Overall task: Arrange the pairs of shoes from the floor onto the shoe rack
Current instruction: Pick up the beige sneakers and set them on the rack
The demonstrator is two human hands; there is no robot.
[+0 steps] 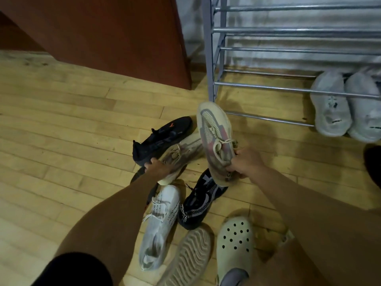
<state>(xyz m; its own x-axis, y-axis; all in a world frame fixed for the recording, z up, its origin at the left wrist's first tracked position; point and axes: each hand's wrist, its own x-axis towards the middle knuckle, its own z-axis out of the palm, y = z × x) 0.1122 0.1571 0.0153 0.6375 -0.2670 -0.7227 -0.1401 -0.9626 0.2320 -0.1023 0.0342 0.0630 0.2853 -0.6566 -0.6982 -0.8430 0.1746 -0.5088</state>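
Note:
My right hand (245, 162) grips a beige knit sneaker (215, 129) by its heel and holds it off the floor, toe pointing toward the metal shoe rack (268, 86). Its matching beige sneaker (183, 153) lies in the pile on the floor, and my left hand (157, 167) is closed on its heel end. A light grey pair (329, 106) sits on the rack's lowest tier at the right. The rack's upper bars hold nothing in view.
Loose on the wooden floor lie a black sneaker with orange marks (162, 139), a dark patterned sneaker (200, 203), a white sneaker (158, 219), a pale green clog (235, 246) and its overturned mate (189, 256). A reddish-brown cabinet (115, 36) stands left of the rack.

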